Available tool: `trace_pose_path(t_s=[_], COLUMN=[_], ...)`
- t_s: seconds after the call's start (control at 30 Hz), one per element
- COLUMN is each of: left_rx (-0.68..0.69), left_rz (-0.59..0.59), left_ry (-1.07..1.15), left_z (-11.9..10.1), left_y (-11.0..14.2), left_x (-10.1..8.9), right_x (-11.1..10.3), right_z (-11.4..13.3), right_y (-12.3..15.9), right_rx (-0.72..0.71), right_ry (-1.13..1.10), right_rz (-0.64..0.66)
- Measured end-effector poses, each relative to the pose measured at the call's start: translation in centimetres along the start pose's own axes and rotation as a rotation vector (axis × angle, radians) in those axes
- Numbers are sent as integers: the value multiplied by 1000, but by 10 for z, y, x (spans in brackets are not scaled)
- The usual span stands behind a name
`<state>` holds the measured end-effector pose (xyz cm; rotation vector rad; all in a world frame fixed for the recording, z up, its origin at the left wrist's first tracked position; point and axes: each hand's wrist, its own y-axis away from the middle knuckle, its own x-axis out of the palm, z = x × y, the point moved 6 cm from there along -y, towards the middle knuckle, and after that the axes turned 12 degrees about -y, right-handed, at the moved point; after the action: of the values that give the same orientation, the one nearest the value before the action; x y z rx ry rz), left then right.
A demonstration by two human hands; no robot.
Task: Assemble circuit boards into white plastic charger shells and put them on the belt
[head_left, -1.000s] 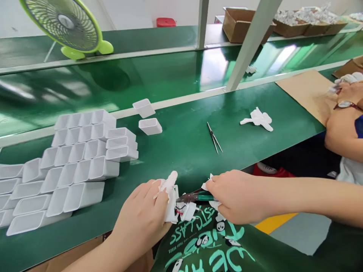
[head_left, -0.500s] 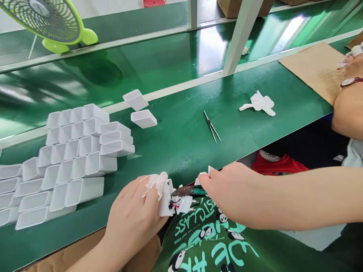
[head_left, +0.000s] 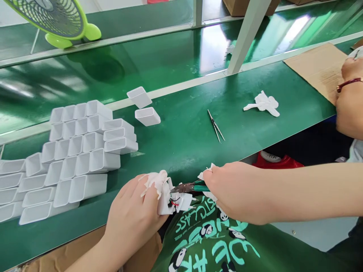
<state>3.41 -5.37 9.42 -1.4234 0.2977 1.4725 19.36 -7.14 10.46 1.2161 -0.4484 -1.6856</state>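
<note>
Near the table's front edge my left hand is closed round a white plastic housing, with white finger covers on some fingertips. Red and black wires show in the housing's open side, and a white piece with metal prongs sticks out to the right. My right hand grips pliers with green handles. Their dark jaws reach into the housing's open end; what they bite on is too small to tell. Tweezers lie on the table beyond my hands.
Many white open-ended cases stand stacked at left, with two loose cases beside them. A crumpled white glove lies at right, near a cardboard sheet and a co-worker's arm. A green fan and a post stand behind.
The view has shifted slightly. The pliers stay at the housing's open end, with my hands almost still. The co-worker's hand at right has moved a little.
</note>
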Motion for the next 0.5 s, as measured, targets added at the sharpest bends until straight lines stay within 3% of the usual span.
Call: trace_pose_path(t_s=[0.13,0.23,0.5], left_rx=[-6,-1,-42], left_rz=[-10,-23,-16], left_ry=[-3,-3,10], left_z=[0,-1,2], left_y=[2,2,0], left_x=[-1,-2,-6], right_x=[-7,-9,-4], right_z=[-4,-3,3], right_y=[3,5,12], right_rx=[89,57,36], right_ry=[46,69,129], right_rz=[-77,-145,-60])
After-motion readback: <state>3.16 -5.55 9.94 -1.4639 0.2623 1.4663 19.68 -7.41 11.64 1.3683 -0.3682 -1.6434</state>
